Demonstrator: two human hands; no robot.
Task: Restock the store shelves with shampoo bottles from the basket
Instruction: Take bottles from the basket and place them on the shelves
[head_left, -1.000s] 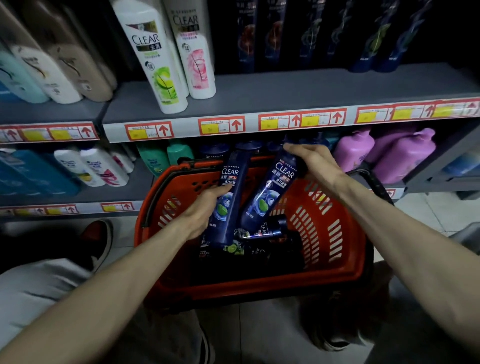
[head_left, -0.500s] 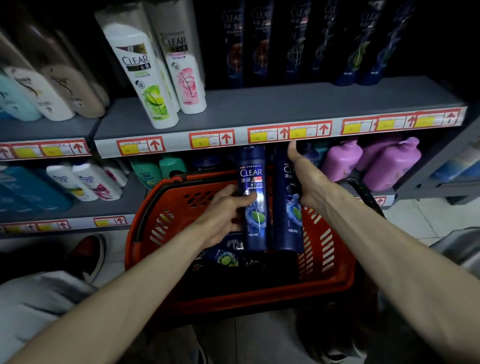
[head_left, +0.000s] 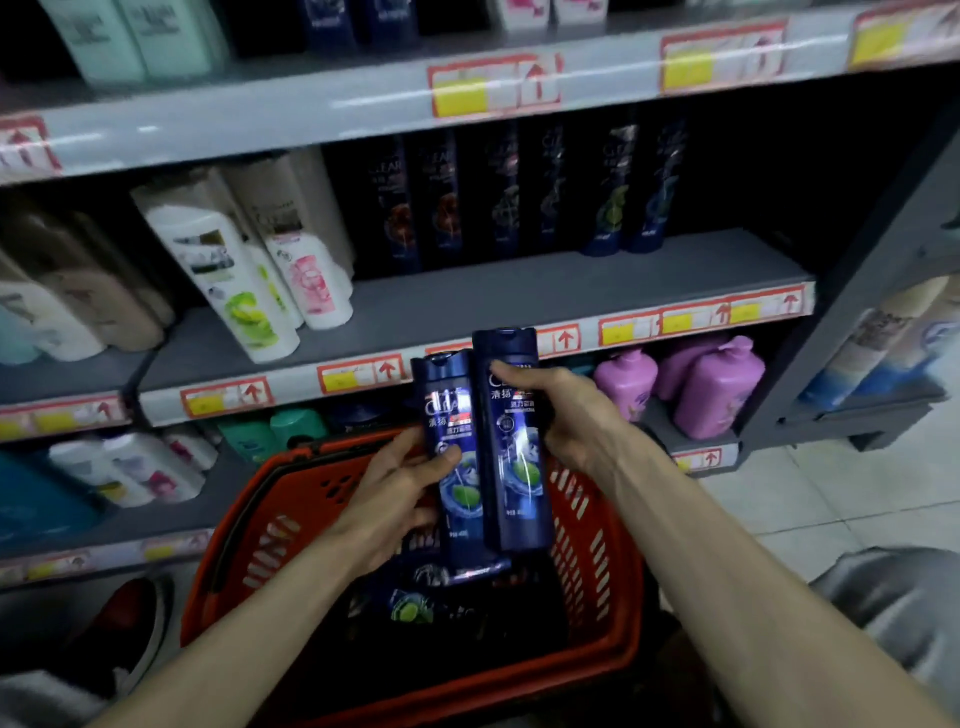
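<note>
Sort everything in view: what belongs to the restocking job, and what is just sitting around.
Job: left hand, gripping the lower blue bottle; right hand, gripping the higher blue bottle; red basket; spare bottles inside; grey shelf with the dark bottle row.
Just there: white bottles; pink bottles; teal bottles; price tags; shoe.

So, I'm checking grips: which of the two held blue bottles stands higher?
The right bottle, gripped by the right hand; its cap stands above the left bottle, held by the left hand.
</note>
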